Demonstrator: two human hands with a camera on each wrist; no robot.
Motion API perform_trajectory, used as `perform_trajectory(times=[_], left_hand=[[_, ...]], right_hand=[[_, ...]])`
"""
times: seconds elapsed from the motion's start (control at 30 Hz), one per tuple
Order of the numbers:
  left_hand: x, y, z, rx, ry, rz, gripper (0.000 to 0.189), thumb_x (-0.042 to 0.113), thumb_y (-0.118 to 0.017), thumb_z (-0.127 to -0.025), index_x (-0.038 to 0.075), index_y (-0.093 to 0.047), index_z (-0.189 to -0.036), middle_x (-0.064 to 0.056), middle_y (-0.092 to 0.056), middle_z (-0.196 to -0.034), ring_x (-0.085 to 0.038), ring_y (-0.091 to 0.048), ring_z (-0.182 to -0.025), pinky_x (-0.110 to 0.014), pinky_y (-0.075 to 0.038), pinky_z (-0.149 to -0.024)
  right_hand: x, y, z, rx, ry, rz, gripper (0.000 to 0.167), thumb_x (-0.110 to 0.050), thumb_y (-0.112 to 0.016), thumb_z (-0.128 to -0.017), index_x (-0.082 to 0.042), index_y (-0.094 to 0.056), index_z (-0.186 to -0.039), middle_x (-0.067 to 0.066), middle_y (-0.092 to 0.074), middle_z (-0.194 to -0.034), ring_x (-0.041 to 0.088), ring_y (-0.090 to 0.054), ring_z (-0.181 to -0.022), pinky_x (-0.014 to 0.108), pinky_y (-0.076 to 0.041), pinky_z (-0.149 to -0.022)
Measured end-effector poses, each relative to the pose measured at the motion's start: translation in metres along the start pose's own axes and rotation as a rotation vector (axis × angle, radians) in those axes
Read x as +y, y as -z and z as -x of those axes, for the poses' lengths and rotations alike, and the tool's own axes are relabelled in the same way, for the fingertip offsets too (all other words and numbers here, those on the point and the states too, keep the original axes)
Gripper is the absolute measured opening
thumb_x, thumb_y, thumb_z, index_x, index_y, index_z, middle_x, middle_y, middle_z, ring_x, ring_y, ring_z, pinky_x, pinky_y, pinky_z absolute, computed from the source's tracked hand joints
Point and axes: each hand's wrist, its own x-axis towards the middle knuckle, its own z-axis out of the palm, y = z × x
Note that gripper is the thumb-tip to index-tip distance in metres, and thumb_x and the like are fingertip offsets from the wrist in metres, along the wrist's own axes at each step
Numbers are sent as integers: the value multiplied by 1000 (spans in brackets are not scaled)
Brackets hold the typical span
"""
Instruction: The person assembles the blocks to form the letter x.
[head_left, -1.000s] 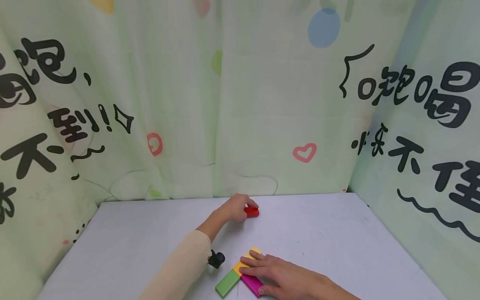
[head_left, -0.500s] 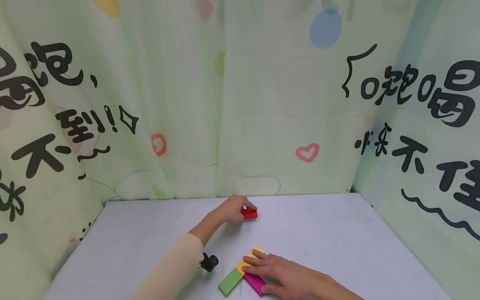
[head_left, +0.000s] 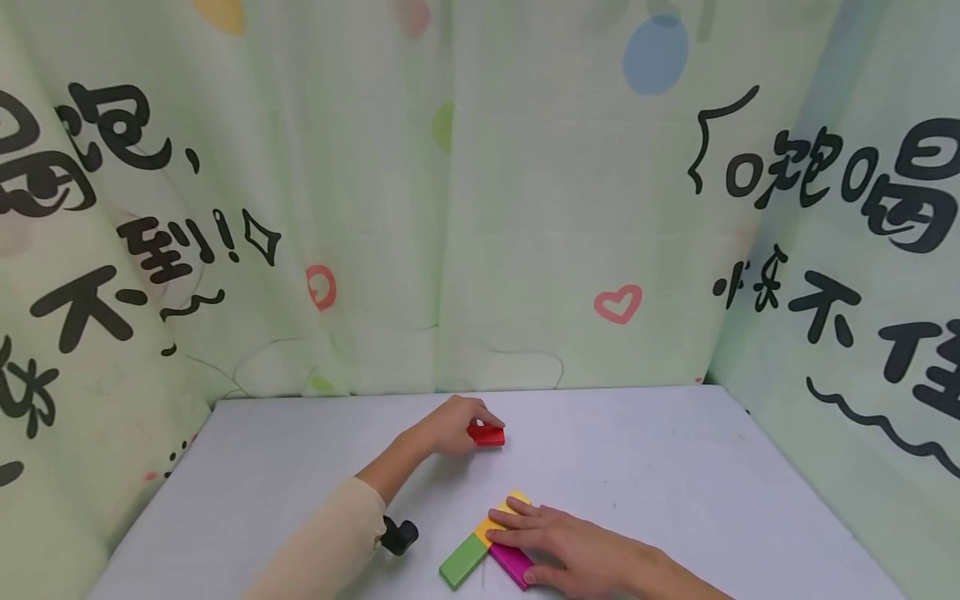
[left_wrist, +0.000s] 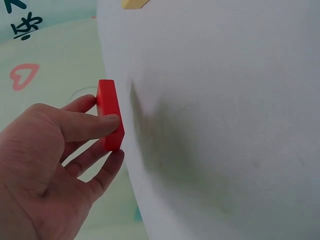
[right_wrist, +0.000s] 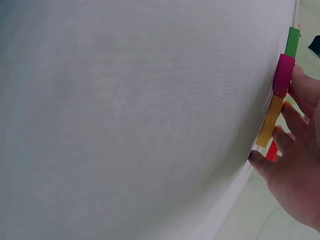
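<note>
In the head view, my left hand pinches a red block toward the back of the table. The left wrist view shows the thumb on one side of the red block and fingers behind it; a shadow falls on the tabletop beside it. Near the front, three blocks lie touching: a green block in line with a yellow block, and a magenta block slanting off where they meet. My right hand rests straight fingers on the yellow one, partly covering it, with its thumb at the magenta one.
A white-covered table spreads beneath both hands. Pale green printed curtains enclose its back and sides. A small black device sits at the left wrist, beside the beige sleeve.
My left hand has drawn the red block a little left and toward the front. The right hand and the three joined blocks stay put, apart from a slight shift of the view.
</note>
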Motion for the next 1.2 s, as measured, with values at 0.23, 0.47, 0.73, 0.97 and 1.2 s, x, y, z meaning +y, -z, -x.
perform_trajectory(times=[0.23, 0.47, 0.73, 0.97, 1.2], left_hand=[[-7, 1, 14, -27, -40, -8, 50, 3, -77, -85, 27, -76, -128, 1, -71, -120, -14, -60, -106, -24, -55, -83], [-12, 2, 28, -66, -69, -16, 50, 1, -75, -86, 27, -77, -128, 4, -71, -119, -11, -60, -105, -24, -55, -85], [-17, 0, 43, -94, -81, 9, 50, -2, -74, -85, 28, -78, -126, 6, -71, -117, -9, -60, -103, -23, -55, -84], [-18, -2, 53, -136, -79, 31, 50, -2, -74, -86, 29, -78, -126, 9, -71, -118, -7, -59, -107, -20, -54, -85], [-16, 0, 60, -173, -117, 47, 50, -6, -71, -87, 28, -79, -123, 10, -71, -116, -4, -58, -104, -20, -53, -86]], right_hand=[[0, -2, 0, 7, -9, 19, 55, -41, -51, -109, -28, -40, -161, 1, -36, -169, 36, -30, -157, 51, -36, -122], [0, -2, 0, 16, -3, 29, 56, -40, -52, -109, -27, -40, -161, 2, -36, -169, 37, -30, -157, 51, -37, -121], [-2, -3, 0, 41, -3, 53, 56, -38, -55, -107, -28, -42, -160, 1, -38, -168, 37, -32, -156, 51, -37, -121], [-3, -2, 0, 35, -13, 40, 55, -38, -56, -107, -28, -43, -160, 1, -37, -168, 37, -31, -156, 51, -36, -122], [-3, -2, -1, 20, -32, 27, 55, -39, -55, -107, -29, -42, -160, 0, -37, -169, 37, -30, -157, 51, -36, -122]])
